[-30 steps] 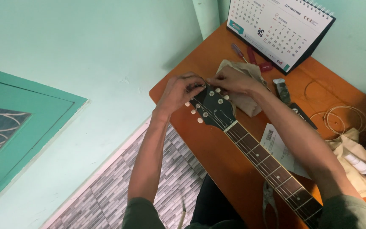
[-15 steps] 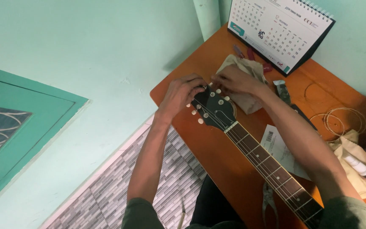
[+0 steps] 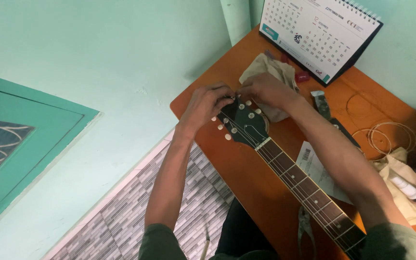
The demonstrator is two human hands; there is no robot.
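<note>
A guitar lies across an orange-brown table [image 3: 266, 192], its dark headstock [image 3: 244, 126] with pale tuning pegs pointing to the table's far corner. The fretted neck [image 3: 309, 192] runs down to the right. My left hand [image 3: 206, 103] is curled at the top left of the headstock, fingers pinched at a tuning peg. My right hand [image 3: 266, 89] meets it at the headstock's tip, fingers closed there. What the fingertips pinch is too small to make out.
A crumpled beige cloth [image 3: 268, 67] lies under my right hand. A desk calendar [image 3: 318, 36] stands at the back. Coiled guitar strings [image 3: 391, 137], a paper slip [image 3: 316, 168] and pliers [image 3: 305, 231] lie to the right. Grey tiled floor [image 3: 131, 212] is below left.
Both hands stay at the headstock tip, with only small finger movements. The view has shifted slightly.
</note>
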